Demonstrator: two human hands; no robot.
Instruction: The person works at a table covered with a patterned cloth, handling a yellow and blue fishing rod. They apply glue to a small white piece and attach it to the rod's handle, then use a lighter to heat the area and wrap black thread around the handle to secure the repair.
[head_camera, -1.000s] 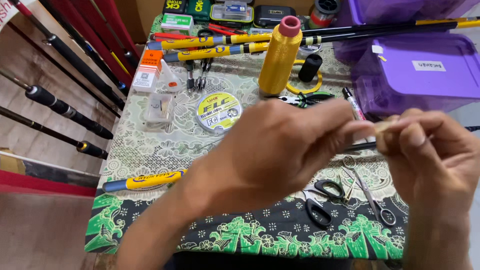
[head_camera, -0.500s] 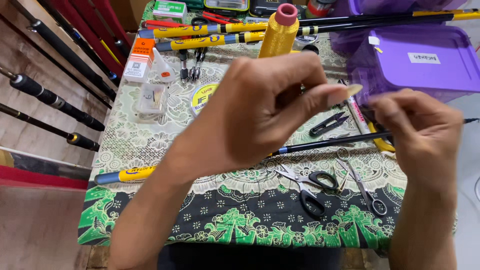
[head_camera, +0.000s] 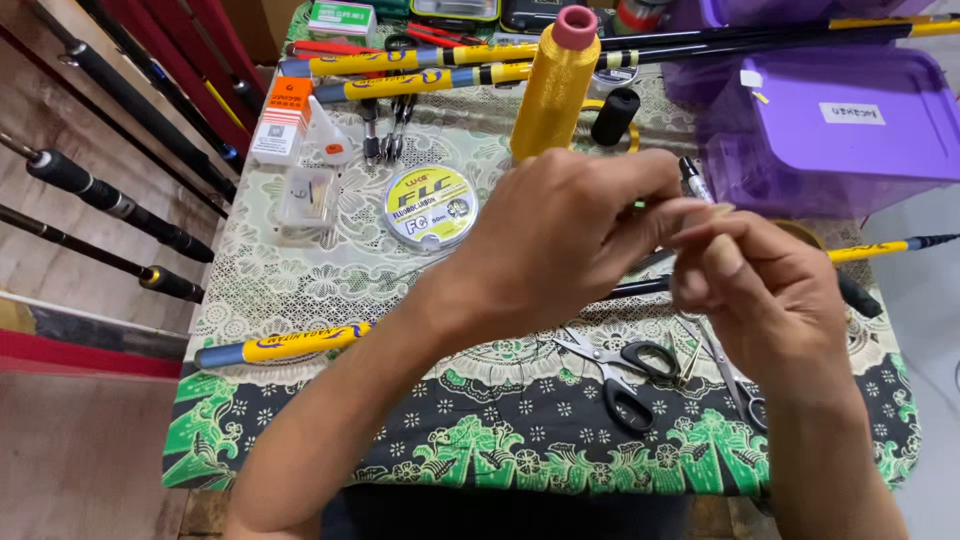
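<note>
The left hand (head_camera: 560, 240) and right hand (head_camera: 760, 285) have closed in — fingertips now touching, pinched together over the thin black rod blank (head_camera: 640, 288) above the steel scissors with black handles (head_camera: 615, 365). What they pinch is too small to tell. Half a second earlier they were apart, and the view has shifted down.

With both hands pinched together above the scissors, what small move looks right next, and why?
Probably a short, steady pull apart. The left hand and right hand meet fingertip to fingertip over the patterned cloth, pinching something too small to make out. The black-handled scissors lie untouched just below and the tall yellow thread spool stands behind, so the fine work seems unfinished before any cutting.
</note>
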